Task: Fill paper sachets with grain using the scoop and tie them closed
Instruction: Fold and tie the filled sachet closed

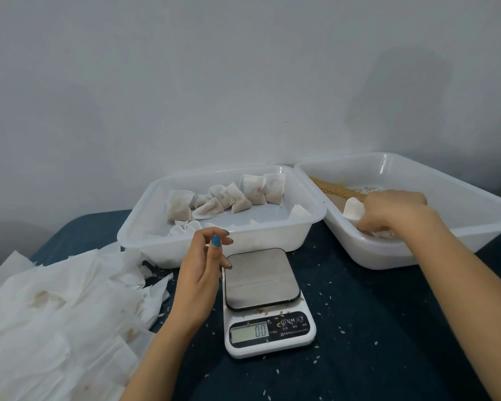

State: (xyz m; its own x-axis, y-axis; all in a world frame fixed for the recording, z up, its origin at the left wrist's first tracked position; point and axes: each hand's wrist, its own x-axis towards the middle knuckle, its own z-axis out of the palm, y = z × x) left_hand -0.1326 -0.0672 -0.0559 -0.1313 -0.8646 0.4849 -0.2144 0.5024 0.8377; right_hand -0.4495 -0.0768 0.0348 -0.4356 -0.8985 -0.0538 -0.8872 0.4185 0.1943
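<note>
Sachets point(49, 314), empty and flat, heaped at lower left. Left hand point(200, 273) loosely curled, holding nothing, just left of scale point(261, 280) at centre. Filled sachets point(223, 201) in middle tray point(272, 238) above. Grain point(336, 189) in right tray point(388, 256) at upper right; right hand point(391, 211) there, fingers curled round white sachet point(354, 210).

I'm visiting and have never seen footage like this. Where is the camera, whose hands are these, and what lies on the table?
No machine here: one camera on a person's head looks down at their bare hands. The left hand hovers, relaxed and empty, beside a kitchen scale reading zero. The right hand reaches into the right tray, which holds grain, and grips a white piece, sachet or scoop I cannot tell. The left tray holds filled sachets. Empty paper sachets lie piled at left on the dark cloth.
</note>
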